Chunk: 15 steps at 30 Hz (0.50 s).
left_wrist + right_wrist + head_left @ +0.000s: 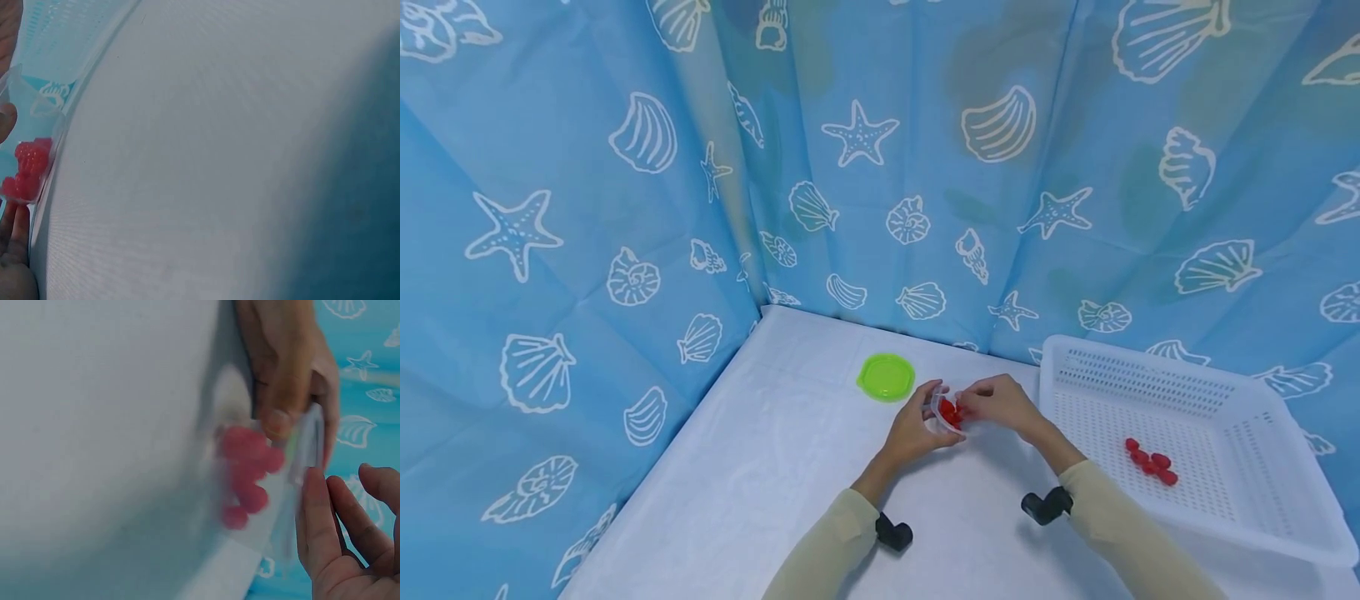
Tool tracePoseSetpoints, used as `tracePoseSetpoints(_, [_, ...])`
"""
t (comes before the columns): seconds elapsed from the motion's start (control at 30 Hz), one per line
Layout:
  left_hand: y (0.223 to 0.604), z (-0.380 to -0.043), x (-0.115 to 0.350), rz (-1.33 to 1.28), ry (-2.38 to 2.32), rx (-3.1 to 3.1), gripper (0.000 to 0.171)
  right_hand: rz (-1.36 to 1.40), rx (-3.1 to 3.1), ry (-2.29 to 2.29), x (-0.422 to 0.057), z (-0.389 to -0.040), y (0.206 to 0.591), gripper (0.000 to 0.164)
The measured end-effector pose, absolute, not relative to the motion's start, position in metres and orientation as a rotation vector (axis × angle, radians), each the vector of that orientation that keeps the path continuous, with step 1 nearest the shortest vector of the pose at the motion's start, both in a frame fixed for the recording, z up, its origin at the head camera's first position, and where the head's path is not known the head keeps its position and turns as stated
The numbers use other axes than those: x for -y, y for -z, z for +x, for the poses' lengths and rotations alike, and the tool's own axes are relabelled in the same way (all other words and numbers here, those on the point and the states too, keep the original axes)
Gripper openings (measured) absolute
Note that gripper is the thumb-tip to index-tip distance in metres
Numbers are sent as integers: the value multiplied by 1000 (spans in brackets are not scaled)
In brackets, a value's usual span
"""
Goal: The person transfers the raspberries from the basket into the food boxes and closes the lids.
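Note:
A small clear plastic container (934, 408) with red raspberries (32, 164) inside is tilted above the white table, its mouth toward the right. My left hand (916, 429) grips it around its side. At the mouth is my right hand (996, 402). In the right wrist view the fingers (322, 531) of that hand are nearly straight beside the rim, the thumb stands apart, and no berry shows between them. Through the clear wall the clustered raspberries (247, 469) show, blurred. Behind the hands lies a round bright green lid (886, 377), flat on the table.
To the right stands a large white perforated plastic basket (1240, 533) with several raspberries (1152, 463) on its floor. The white-covered table (760, 467) meets blue curtains (865, 217) with a shell print at the back and left. Black wrist cameras (895, 533) sit on both forearms.

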<state>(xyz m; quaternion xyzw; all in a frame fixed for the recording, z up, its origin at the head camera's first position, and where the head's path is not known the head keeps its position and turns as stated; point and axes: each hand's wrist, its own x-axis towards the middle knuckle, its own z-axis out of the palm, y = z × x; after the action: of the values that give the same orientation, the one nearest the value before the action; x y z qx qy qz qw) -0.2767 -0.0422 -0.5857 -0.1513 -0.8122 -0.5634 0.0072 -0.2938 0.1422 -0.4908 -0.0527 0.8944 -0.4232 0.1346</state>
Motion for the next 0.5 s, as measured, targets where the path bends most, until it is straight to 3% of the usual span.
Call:
tracePoseSetpoints(0.17, [585, -277, 39, -450, 1760, 2553, 94, -163, -2532, 1313, -165, -292, 470, 39])
tracePoseSetpoints(0.5, [588, -279, 40, -439, 1753, 2569, 94, -163, -2613, 1264, -258, -286, 428, 50])
